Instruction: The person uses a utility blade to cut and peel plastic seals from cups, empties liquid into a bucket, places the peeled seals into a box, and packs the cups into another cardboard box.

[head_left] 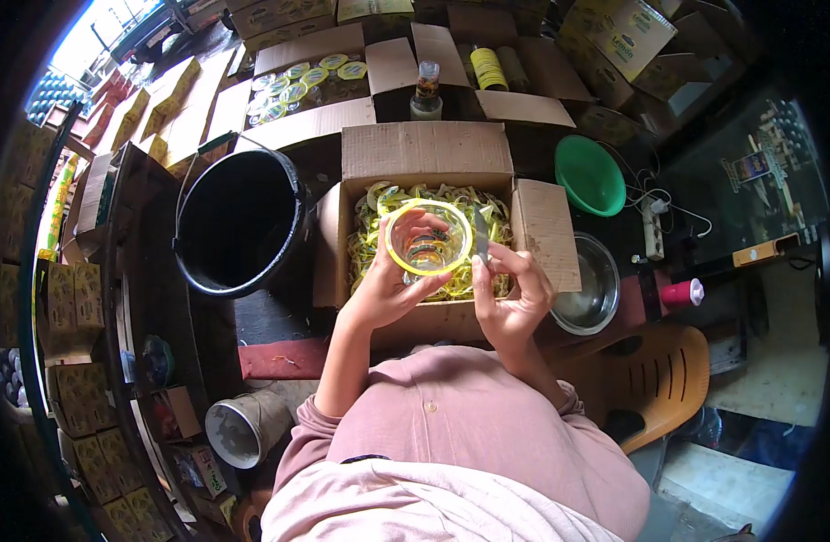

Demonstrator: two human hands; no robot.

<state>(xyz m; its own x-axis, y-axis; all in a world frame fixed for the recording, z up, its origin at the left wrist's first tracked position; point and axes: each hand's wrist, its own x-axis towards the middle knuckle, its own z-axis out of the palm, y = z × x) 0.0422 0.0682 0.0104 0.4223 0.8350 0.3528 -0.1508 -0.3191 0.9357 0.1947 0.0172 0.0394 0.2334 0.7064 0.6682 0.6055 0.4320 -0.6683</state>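
Observation:
My left hand (385,285) is wrapped round a clear plastic cup (430,238) with a yellow rim, its opening tilted toward me. To its right, my right hand (512,291) pinches a flat, dark blade (481,237) that points away from me beside the cup's rim. Both hands are above an open cardboard box (424,150) filled with a tangle of yellow and clear plastic strips (498,208).
At left stands a black bucket (241,223). A green basin (590,175) and a metal bowl (586,287) are at right. Behind is a carton of lidded cups (306,81), with a bottle (427,88) beside it. An orange chair (668,375) stands lower right.

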